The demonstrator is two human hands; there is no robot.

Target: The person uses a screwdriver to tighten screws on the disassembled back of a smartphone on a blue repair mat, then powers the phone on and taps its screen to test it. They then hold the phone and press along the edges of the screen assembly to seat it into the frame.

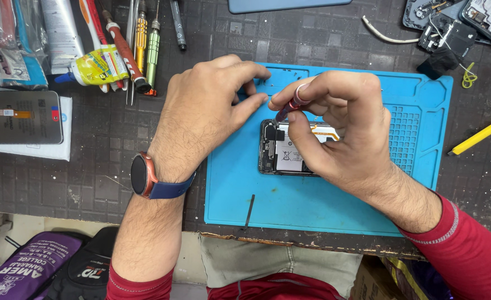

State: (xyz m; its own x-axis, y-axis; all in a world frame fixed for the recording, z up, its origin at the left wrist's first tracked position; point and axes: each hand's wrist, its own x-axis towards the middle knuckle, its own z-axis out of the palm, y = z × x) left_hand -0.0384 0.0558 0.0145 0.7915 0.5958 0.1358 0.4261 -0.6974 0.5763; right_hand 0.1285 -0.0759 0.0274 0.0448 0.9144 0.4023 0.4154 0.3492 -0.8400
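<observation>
Fingers (304, 91) of right hand (340, 133) curled tight around slim red-handled precision screwdriver (290, 105), tip angled down onto upper left corner of opened black smartphone with exposed white battery and circuit board (284, 153). Phone lying flat at centre of frame on bright blue silicone repair mat (256, 189), partly hidden under right palm. Left hand (201, 116) resting palm down just left of phone, fingertips bent and pressing on mat near its upper edge, holding nothing visible; thumb stretched toward screwdriver tip. Round rust-coloured wristwatch on dark blue strap (145, 176) around left wrist. Red sleeves on both forearms. Mat spread over dark, worn, grid-patterned desk (106, 139). Thin black strip (249, 210) lying on lower part of mat, apart from phone. Upper left of frame: row of screwdrivers with red, yellow and green handles (140, 39) beside yellow glue tube (92, 65). Left edge: grey phone screen panel (20, 116) on white paper. Upper right: dismantled dark phone parts (462, 22) and white curved cable (387, 36). Right edge: yellow pencil-like stick (482, 133).
</observation>
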